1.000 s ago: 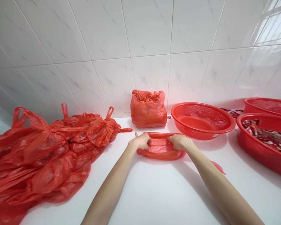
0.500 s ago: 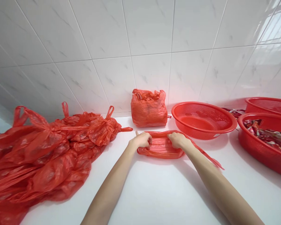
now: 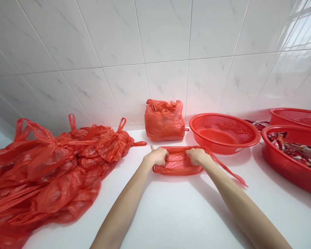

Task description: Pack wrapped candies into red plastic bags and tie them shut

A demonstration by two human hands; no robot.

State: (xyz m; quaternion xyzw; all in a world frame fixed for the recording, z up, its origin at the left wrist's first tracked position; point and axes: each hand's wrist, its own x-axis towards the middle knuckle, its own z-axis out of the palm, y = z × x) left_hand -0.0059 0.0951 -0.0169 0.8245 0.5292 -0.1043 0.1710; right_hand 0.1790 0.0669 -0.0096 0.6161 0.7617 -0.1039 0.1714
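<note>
A thin red plastic bag [image 3: 178,170] lies on the white table with its mouth spread toward me. My left hand [image 3: 157,156] is closed on the bag's left side, fingers curled inside the mouth and thumb sticking up. On the right side, my right hand [image 3: 196,156] grips the bag with its fingers bent into the opening. One long handle strip trails from the bag to the right, under my right forearm. Behind the bag, a bulging red plastic bag [image 3: 165,121] stands upright against the wall, crumpled plastic showing at its top.
Knotted, filled red bags [image 3: 57,166] are heaped on the left. To the right stand a red mesh basket [image 3: 224,133] and a red basin [image 3: 290,173] holding small shiny wrapped packets [image 3: 300,150]. Another red basket [image 3: 298,117] is behind it. White tiles [image 3: 121,86] line the back.
The bag's mouth gapes slightly wider and its inner wall looks smoother. Both hands stay in nearly the same place; the view has shifted slightly.
</note>
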